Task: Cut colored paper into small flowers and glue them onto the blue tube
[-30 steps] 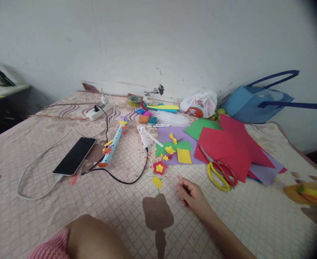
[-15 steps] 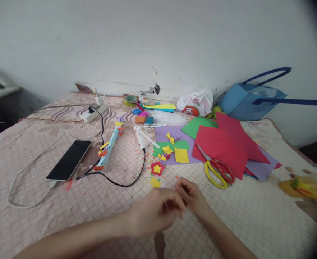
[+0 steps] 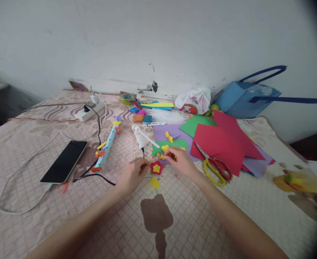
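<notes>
A red flower (image 3: 151, 168) with a yellow star-shaped centre lies on the quilted cloth between my hands. Just to its left, my left hand (image 3: 133, 175) has its fingers curled, tips close to the petals; what they pinch, if anything, is hidden. My right hand (image 3: 182, 162) is closed, fingertips together over small yellow cut-outs (image 3: 161, 157) at the edge of the purple sheet; nothing nameable shows in them. A yellow square (image 3: 154, 183) lies below the flower. Above the right fingers are a yellow heart-like piece (image 3: 164, 148) and a yellow bow (image 3: 168, 137).
Scissors (image 3: 214, 172) lie right of my right hand, by red sheets (image 3: 219, 147). A white glue gun (image 3: 139, 138) with a black cord stands beyond my left hand. Further left are a decorated blue strip (image 3: 108, 145) and a charging phone (image 3: 64, 162). A blue bag (image 3: 247, 99) stands at back right.
My hands were together in front of the flower, the left blurred. They have moved apart and forward: left beside the flower, right over the yellow cut-outs. The view has shifted slightly.
</notes>
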The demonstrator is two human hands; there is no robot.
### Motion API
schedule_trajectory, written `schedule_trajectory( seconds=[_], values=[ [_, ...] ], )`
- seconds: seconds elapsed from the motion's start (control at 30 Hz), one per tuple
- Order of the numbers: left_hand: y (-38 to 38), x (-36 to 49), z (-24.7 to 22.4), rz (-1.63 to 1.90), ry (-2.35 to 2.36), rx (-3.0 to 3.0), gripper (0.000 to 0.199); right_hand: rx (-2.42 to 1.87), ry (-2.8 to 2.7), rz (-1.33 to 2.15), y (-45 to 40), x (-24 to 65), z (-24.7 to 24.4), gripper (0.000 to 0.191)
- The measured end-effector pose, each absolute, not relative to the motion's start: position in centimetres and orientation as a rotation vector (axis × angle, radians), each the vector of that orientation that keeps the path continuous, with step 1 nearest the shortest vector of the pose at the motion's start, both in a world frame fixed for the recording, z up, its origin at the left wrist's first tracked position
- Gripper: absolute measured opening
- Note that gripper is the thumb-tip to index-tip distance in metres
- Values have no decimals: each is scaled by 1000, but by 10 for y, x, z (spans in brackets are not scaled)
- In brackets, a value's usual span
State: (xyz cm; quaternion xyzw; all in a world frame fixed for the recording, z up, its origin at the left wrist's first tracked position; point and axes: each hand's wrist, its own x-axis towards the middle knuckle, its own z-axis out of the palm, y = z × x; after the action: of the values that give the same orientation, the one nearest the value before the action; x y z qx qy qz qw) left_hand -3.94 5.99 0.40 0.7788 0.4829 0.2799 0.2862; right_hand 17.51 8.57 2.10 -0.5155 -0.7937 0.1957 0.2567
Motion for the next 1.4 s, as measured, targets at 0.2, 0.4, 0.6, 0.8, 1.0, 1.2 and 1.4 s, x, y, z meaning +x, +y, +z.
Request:
schedule_trajectory(
  seconds=[0.2,0.4,0.6,0.8,1.0,1.2,1.4],
  values=[
    [60,-47,-2,807,1313,2061,16,-1419,-2387,367,126,146,16,11],
    [59,-50,-1,830,1274,2052,17,-1411,-2456,379,135,135,10,20],
    [59,-51,0,809,1284,2034,17,-1378,-2352,480,138,137,9,20],
    [61,-51,1,818,1291,2007,16,-1353,-2052,678,132,149,14,6],
    [69,-47,-4,789,1298,2046,17,-1333,-1658,1036,90,163,7,19],
    [79,-37,-4,738,1262,2132,13,-1389,-1376,1236,48,168,-7,20],
    [81,-23,0,627,1296,2156,16,-1479,-1480,1024,47,174,-14,14]
  ],
)
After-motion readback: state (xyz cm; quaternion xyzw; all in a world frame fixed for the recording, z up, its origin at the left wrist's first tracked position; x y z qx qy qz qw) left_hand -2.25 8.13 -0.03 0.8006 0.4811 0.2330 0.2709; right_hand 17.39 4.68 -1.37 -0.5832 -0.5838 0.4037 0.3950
